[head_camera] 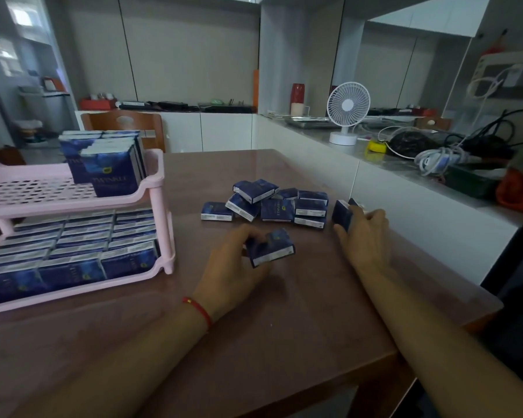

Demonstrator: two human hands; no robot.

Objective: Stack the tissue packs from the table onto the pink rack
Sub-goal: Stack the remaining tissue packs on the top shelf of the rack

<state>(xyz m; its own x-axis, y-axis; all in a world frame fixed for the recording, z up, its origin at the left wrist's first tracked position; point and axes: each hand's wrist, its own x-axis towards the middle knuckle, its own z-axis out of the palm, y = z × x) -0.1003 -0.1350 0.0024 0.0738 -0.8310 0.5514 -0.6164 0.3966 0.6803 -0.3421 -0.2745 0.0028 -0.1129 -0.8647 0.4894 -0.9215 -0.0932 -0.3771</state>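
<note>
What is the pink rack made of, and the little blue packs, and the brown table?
The pink two-tier rack looks like moulded plastic: one even colour, rounded edges, a shelf full of punched holes. The small dark-blue tissue packs seem wrapped in thin printed film, slightly shiny; paper wrap is possible. The reddish-brown table has a smooth glossy top that reflects light, maybe laminate or polished stone.

Dark blue tissue packs [277,209] with white edges; pink perforated rack [160,188]; reddish-brown table [284,327]; red wrist string [198,309]; white fan [346,111].

A home kitchen-dining room: white counter [329,137] with desk fan [347,111], wooden chair [124,125], brown table [254,312].
</note>
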